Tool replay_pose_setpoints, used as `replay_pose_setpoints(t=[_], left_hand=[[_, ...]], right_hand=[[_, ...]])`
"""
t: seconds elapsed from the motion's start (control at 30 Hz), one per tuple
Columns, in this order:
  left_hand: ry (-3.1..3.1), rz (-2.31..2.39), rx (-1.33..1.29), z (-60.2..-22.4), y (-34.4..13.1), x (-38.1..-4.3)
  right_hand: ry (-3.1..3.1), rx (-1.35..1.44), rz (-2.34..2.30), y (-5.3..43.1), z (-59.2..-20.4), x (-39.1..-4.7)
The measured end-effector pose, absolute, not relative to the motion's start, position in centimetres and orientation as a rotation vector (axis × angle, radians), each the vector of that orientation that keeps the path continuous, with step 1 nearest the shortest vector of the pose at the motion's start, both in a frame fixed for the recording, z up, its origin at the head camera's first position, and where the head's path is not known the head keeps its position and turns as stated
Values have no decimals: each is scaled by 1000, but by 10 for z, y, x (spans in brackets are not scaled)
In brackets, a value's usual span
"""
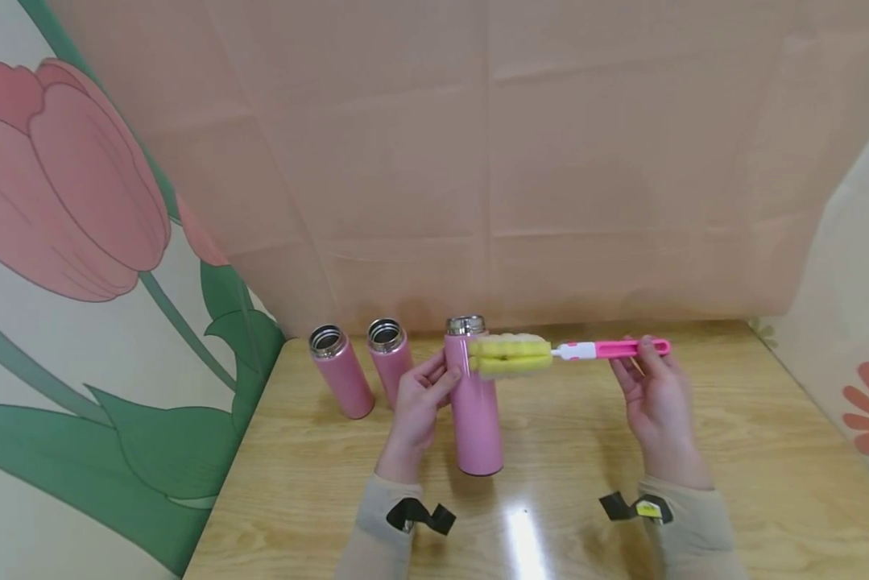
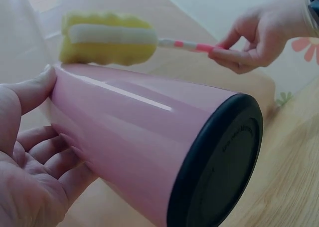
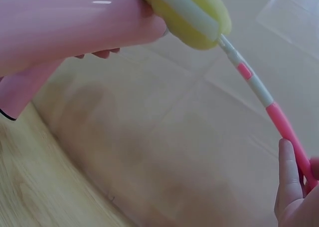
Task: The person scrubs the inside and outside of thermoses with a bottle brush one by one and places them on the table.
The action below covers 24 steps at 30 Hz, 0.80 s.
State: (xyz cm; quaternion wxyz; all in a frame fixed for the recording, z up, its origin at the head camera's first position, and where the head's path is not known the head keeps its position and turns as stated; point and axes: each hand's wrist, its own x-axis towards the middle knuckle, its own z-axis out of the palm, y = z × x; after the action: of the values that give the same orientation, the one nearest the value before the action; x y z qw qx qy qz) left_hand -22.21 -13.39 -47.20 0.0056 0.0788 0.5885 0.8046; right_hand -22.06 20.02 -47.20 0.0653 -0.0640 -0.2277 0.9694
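Note:
My left hand (image 1: 418,407) grips a pink bottle (image 1: 477,427) near its upper part, thumb on one side and fingers on the other. The bottle has an uncovered metal neck, and its black base (image 2: 219,172) shows in the left wrist view, tilted off the table. With my right hand (image 1: 659,395) I pinch the pink handle of a bottle brush (image 1: 615,349), held level. Its yellow and white sponge head (image 1: 510,358) lies across the bottle's upper side, just below the neck. Whether the sponge presses on the bottle, I cannot tell.
Two more pink bottles, one at the left (image 1: 342,374) and one beside it (image 1: 391,362), stand uncapped on the wooden table (image 1: 296,499). My left hand partly covers the nearer one. Behind the table hangs a pinkish cloth (image 1: 586,161); flower-patterned walls flank both sides.

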Motion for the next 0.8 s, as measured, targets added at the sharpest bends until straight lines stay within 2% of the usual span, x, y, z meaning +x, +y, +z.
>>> replay_pose_setpoints(t=[0.8], left_hand=[[1816, 2560, 136, -473, -138, -224]], right_hand=[[-1164, -48, 2874, 207, -483, -223]])
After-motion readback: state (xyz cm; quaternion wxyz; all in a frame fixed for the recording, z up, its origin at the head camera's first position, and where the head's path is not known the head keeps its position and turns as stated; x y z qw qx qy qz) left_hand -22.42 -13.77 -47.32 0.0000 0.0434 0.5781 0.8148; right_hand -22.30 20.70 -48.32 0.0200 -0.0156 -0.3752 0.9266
